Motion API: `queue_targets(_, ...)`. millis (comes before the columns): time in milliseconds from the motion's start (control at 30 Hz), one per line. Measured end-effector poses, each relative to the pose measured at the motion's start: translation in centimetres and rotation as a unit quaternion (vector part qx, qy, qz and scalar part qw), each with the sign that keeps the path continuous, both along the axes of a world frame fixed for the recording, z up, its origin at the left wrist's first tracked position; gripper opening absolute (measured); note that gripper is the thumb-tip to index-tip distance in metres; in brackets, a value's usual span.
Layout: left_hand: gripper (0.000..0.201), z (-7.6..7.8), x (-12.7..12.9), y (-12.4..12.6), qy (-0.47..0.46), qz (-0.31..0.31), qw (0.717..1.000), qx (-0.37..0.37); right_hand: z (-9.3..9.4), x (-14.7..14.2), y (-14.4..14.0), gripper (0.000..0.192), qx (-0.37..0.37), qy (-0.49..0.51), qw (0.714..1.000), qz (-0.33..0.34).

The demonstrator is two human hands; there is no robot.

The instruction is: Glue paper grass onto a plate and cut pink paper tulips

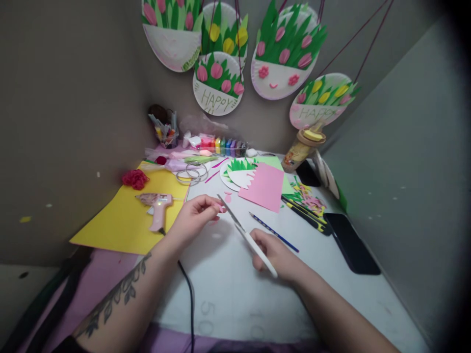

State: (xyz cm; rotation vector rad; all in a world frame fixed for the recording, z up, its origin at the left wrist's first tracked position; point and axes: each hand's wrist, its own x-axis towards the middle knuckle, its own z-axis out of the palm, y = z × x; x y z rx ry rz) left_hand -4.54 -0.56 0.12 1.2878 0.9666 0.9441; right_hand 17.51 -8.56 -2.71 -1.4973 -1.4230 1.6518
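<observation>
My left hand [195, 218] pinches a small pink paper piece [220, 208] between thumb and fingers above the white table [228, 289]. My right hand [274, 255] grips white-handled scissors [245, 233], whose blades point up and left and reach the pink piece. A blue pencil [274, 232] lies on the table just beyond my right hand. Small pink scraps [228, 198] lie near the blades.
A pink glue gun [157, 208] rests on a yellow sheet [125, 220], its black cord [189, 299] running toward me. A pink sheet [264, 186], a paper plate with green paper grass [238, 171], a dark phone [351, 242], a pen cup [167, 132] and paint pots [224, 145] lie farther back. Decorated plates [217, 83] hang on the wall.
</observation>
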Motion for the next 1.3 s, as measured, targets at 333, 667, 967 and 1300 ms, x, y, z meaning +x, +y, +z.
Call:
queue_targets(333, 0.021, -1.2, 0.9, 0.4, 0.055, 0.035, 0.997, -0.05, -1.4, 9.3, 2.9, 0.035, 0.286, -0.394, 0.857, -0.167)
queue_targets(667, 0.026, -1.3, 4.0, -1.3, 0.126, 0.038, 0.991, -0.037, -1.5, 6.8, 2.8, 0.017, 0.338, -0.485, 0.773, -0.229)
queue_targets(967, 0.026, -1.2, 7.4, -3.7, 0.135, -0.001, 0.991, -0.01, -0.6, -0.4, 0.7, 0.005, 0.365, -0.041, 0.903, -0.223)
queue_targets(1300, 0.037, -2.2, 6.9, -1.2, 0.291, -0.061, 0.949, 0.105, -1.5, 0.9, 1.6, 0.007, 0.37, -0.056, 0.9, -0.224)
